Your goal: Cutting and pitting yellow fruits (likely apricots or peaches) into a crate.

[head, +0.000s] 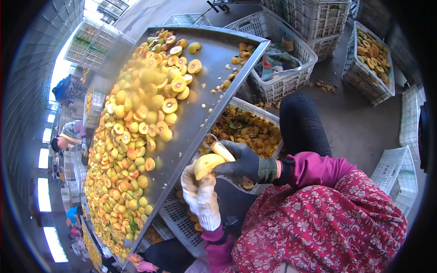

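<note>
My left hand (201,194), in a soiled white knit glove, holds a yellow peach half (208,165) in front of my lap. Its cut side is turned away from view. My right hand (240,160) wears a dark glove and grips the pale handle (222,151) of a small tool with a thin curved metal loop (211,135) at its end. The right fingertips are against the peach half. A metal-rimmed worktable (181,146) beyond my hands carries a large heap of halved peaches (126,150), some with stones showing.
Under the table edge, a crate of peach scraps (252,129) stands beside my knee. Another white plastic crate (283,82) holds bags and a cup. A crate of peach halves (374,58) stands farther right. A pink-gloved hand (143,264) of another person is near the table's lower corner.
</note>
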Available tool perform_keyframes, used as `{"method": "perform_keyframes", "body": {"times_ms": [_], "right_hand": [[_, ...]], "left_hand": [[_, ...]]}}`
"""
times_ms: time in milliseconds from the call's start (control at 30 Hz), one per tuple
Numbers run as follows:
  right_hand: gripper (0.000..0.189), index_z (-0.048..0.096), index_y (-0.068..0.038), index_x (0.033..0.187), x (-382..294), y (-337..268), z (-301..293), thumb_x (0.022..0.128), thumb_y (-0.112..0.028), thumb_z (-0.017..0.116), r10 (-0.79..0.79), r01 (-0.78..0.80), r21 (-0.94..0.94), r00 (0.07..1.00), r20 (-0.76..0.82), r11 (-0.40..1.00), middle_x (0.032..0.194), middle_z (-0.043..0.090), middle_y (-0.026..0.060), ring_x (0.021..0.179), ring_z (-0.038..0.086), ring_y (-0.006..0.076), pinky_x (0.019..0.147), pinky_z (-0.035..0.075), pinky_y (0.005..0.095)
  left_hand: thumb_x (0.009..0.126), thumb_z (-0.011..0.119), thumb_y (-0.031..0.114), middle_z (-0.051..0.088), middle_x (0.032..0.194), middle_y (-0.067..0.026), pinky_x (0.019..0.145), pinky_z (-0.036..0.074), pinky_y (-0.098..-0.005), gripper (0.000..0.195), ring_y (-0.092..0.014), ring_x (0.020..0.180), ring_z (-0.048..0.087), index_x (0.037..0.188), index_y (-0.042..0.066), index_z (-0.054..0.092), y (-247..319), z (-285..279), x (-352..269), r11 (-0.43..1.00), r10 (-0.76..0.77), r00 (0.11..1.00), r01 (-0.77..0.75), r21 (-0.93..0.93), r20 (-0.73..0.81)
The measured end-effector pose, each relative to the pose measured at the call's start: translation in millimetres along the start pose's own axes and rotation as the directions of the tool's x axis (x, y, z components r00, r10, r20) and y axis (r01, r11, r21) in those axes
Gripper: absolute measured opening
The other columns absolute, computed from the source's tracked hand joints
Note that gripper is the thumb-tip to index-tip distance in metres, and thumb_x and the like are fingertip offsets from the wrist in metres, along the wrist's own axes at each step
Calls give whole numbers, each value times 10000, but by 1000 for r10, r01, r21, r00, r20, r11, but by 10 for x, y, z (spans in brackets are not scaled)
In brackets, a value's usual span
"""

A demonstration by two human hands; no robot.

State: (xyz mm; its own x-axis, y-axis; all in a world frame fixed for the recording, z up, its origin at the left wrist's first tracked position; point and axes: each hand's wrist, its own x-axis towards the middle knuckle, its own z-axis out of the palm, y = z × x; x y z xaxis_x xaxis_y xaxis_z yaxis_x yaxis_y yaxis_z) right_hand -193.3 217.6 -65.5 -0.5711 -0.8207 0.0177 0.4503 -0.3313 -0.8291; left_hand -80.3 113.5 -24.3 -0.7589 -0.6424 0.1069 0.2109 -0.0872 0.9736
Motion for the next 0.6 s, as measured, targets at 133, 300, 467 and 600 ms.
{"method": "perform_keyframes", "body": {"times_ms": [133, 300, 467, 600], "right_hand": [[456, 568, -22, 1139, 11, -271, -262, 807, -283, 742, -248, 422, -347, 859, 448, 838, 891, 653, 63, 745, 612, 113, 653, 510, 281], [387, 595, -9, 1025, -87, -343, -269, 846, -338, 693, -100, 326, -488, 896, 433, 810, 860, 639, 104, 782, 594, 128, 693, 490, 307], [267, 558, -18, 953, -396, -378, -276, 909, -276, 612, -94, 127, -446, 991, 95, 886, 687, 558, 79, 632, 544, 152, 594, 444, 317], [311, 509, -46, 974, -571, -295, -142, 871, -306, 645, -200, 288, -669, 958, 208, 685, 698, 595, 174, 647, 628, 344, 558, 470, 410]], "left_hand": [[894, 590, 227, 578, 1147, -145, 726, 555, -362, 435, -243, 958, 616, 1244, 3, 466, 92, 77, -267, 967, -153, 986, 164, -193, 70], [980, 305, 520, 624, 1006, -184, 609, 522, -395, 609, -278, 693, 628, 1293, 20, 456, -6, 238, -318, 876, -459, 879, 423, -230, -129], [980, 331, 500, 627, 994, -175, 606, 505, -378, 574, -259, 789, 626, 1250, 21, 497, 15, 251, -264, 860, -400, 915, 358, -363, -46], [998, 340, 430, 605, 1075, -158, 739, 525, -363, 497, -258, 933, 609, 1230, 16, 489, 8, 225, -275, 828, -331, 944, 285, -483, -11]]}}
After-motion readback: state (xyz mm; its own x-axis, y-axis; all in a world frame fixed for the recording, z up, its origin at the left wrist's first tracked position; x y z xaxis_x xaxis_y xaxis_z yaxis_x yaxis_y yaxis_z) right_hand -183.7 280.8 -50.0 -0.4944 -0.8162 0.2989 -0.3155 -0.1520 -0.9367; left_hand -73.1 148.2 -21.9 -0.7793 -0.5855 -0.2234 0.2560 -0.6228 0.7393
